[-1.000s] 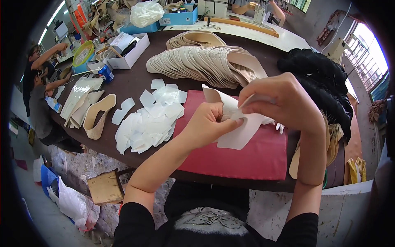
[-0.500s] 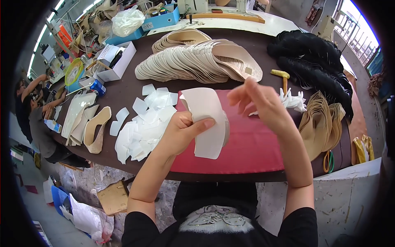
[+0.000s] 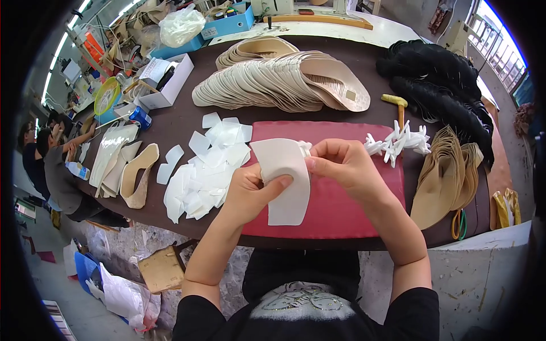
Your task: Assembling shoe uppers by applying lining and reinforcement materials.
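My left hand is closed on a white curved sheet, its thumb pressed over the front face. The sheet stands upright above a red mat. At the sheet's upper right edge, my right hand pinches a small white piece between thumb and fingers; its exact kind is too small to tell. A heap of similar small white slender pieces lies right of that hand. Left of the mat, flat white cut sheets are spread in a loose pile.
A long row of nested beige curved pieces lies at the back. To the right are black furry pieces, stacked tan pieces and a yellow-headed hammer. A blue can stands left. Two people work at far left.
My right hand has come down and inward from above the mat to the sheet's upper right edge, its fingers closing into a pinch. My left hand keeps hold of the sheet.
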`<state>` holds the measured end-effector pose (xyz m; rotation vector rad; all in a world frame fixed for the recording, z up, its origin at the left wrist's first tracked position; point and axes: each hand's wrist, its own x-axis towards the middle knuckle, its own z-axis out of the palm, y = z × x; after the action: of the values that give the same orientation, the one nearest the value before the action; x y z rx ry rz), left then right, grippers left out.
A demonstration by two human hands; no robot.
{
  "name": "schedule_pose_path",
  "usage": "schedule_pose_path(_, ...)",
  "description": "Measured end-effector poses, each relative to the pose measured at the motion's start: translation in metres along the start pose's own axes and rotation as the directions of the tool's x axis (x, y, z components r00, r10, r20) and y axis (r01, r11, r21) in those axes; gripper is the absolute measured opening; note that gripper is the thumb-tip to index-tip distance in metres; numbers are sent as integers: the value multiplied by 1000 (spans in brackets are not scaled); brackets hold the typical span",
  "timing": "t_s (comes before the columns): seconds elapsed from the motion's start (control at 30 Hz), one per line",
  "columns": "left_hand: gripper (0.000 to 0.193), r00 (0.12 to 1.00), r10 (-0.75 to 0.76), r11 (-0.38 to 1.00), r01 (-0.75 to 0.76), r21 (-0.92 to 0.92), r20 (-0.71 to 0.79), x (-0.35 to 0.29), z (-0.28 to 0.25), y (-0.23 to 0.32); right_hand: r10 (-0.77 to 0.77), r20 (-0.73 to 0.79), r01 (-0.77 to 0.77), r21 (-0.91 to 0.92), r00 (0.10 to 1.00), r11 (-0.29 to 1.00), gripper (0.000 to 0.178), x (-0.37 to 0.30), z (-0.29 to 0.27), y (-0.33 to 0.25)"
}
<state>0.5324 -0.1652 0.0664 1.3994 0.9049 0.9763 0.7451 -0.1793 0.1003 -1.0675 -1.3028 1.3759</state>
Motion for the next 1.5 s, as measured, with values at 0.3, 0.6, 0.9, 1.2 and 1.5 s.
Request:
schedule_pose_path(0.3, 20, 998, 16, 999, -14, 35, -60, -6, -10, 3, -164, -113, 158, -60, 980, 986, 17, 3, 25, 2)
schedule_pose_path(0.6, 46, 985, -114, 549, 173, -818, 132, -46, -27, 37, -703, -23, 456, -745, 711, 487, 22, -30, 88, -22)
schedule_pose_path(0.9, 37, 992, -123, 707, 88, -702, 1, -25, -43, 49, -910, 292, 850, -515, 295, 110, 23, -68, 116, -9)
schedule_pose_path(1.2, 40, 984, 156, 928, -119, -353, 80, -11, -36, 48, -464, -341, 413, -215, 817, 885, 44, -42, 78, -33)
schedule_pose_path(1.5, 43, 977, 104, 930, -28, -367, 189, 12, -26, 32, -638, -226, 465, -516, 736, 719, 36, -10, 57, -16)
